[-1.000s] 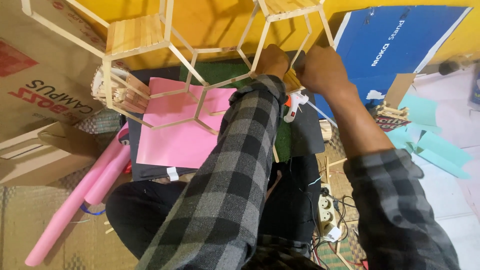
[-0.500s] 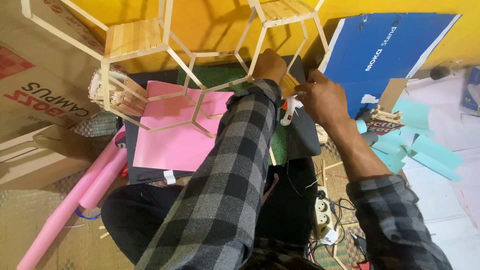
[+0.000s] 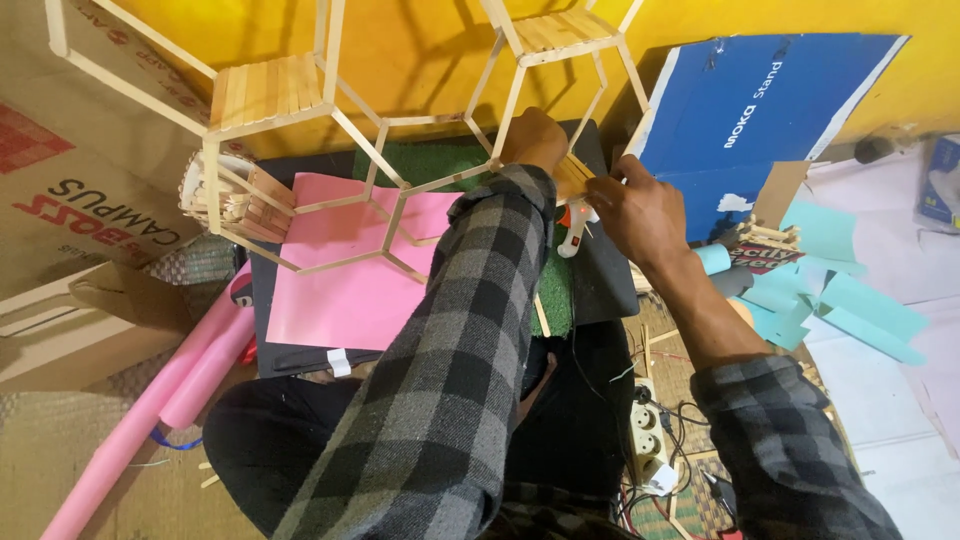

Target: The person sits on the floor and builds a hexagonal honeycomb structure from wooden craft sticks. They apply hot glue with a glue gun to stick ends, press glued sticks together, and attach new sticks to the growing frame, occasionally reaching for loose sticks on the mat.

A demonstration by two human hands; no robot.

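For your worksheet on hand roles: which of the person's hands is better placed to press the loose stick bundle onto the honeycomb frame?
Probably the right hand: it pinches the stick bundle, while the left hand steadies the honeycomb stick frame.

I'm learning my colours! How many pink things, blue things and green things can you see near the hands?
Pink: 2, the flat pink paper sheet and the long pink paper roll
Blue: 1, the big blue cardboard board
Green: 1, the green grass-like mat
Total: 4

The pale teal paper scraps at the right are not counted.
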